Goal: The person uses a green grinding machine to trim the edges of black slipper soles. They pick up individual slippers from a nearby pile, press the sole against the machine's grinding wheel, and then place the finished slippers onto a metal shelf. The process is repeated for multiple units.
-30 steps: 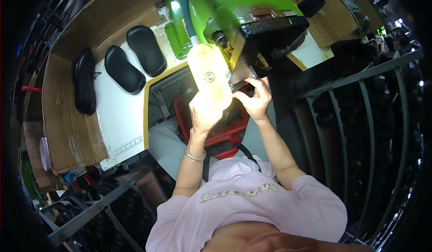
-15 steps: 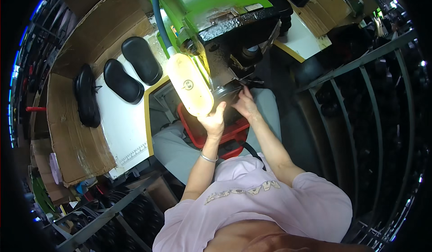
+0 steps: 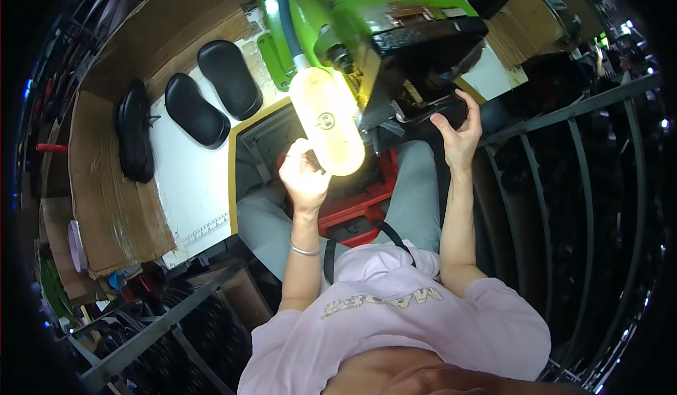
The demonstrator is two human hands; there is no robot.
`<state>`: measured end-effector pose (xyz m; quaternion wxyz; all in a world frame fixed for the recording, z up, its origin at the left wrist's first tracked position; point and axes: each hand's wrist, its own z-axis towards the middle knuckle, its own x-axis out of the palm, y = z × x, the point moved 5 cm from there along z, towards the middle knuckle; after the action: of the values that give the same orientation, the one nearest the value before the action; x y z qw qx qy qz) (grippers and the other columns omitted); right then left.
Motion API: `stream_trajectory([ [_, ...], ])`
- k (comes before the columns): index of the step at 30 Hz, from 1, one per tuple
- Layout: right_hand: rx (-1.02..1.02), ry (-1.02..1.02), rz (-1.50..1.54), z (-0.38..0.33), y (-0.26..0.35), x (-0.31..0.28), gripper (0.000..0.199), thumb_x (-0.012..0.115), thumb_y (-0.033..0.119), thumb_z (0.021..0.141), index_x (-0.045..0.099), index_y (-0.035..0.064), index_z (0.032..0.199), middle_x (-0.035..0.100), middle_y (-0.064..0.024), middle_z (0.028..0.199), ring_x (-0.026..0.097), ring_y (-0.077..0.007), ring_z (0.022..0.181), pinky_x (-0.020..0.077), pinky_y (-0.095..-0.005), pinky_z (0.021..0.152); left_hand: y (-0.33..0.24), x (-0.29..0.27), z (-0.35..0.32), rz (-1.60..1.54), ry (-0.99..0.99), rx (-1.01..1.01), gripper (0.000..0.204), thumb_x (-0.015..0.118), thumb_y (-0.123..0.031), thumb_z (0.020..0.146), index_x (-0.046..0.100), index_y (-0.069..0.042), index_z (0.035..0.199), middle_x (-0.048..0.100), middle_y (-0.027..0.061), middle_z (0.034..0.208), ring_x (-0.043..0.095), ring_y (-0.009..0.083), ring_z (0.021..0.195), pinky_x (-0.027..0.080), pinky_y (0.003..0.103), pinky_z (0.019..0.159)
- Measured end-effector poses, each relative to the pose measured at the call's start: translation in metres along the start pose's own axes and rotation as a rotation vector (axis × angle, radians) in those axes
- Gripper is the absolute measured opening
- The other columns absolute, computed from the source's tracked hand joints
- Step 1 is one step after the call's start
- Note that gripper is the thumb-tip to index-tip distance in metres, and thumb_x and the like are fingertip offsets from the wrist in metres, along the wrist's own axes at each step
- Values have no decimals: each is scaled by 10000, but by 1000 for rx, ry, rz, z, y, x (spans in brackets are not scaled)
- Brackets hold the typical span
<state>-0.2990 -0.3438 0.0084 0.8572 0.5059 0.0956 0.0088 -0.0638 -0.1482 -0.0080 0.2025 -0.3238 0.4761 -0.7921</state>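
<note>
Below the dark head of a green machine (image 3: 381, 0), my right hand (image 3: 462, 137) grips a glossy black piece, apparently a shoe sole (image 3: 450, 111), with thumb and fingers on its near end. The machine head hides the far part of the sole. My left hand (image 3: 305, 180) is raised beside the lower end of a glowing oval lamp (image 3: 321, 99). Its fingers are curled in, and glare hides what is between them. Two black soles (image 3: 196, 111) (image 3: 229, 77) lie on the white tabletop (image 3: 180, 197) at the left, near a darker black shoe piece (image 3: 135, 134).
Cardboard walls (image 3: 116, 208) edge the tabletop on the left. Between my knees is a red plastic bin (image 3: 352, 219). A metal rail (image 3: 571, 106) runs along the right, and another metal frame (image 3: 159, 338) stands at the lower left. A blue cable (image 3: 282, 7) leads to the lamp.
My hands have moved apart. The right went right and up with the black sole, from below the lamp to the machine's right side; the left shifted left and its fingers curled. The view also shifted.
</note>
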Motion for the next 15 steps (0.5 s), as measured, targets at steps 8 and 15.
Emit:
stream_trajectory([
  [8, 59, 153, 306, -27, 42, 34, 645, 808, 32, 741, 484, -21, 1296, 625, -118, 1063, 622, -163, 937, 523, -282, 816, -18, -55, -16, -72, -33, -52, 367, 739, 168, 631, 551, -25, 881, 552, 42, 818, 534, 123, 742, 452, 241, 684],
  [15, 57, 226, 381, -61, 30, 71, 594, 791, -69, 696, 538, -65, 1233, 580, -125, 1214, 620, -180, 1007, 545, -279, 803, -22, -112, -34, -264, -48, -106, 295, 747, 80, 707, 502, -45, 813, 505, 33, 780, 529, 152, 731, 450, 588, 989],
])
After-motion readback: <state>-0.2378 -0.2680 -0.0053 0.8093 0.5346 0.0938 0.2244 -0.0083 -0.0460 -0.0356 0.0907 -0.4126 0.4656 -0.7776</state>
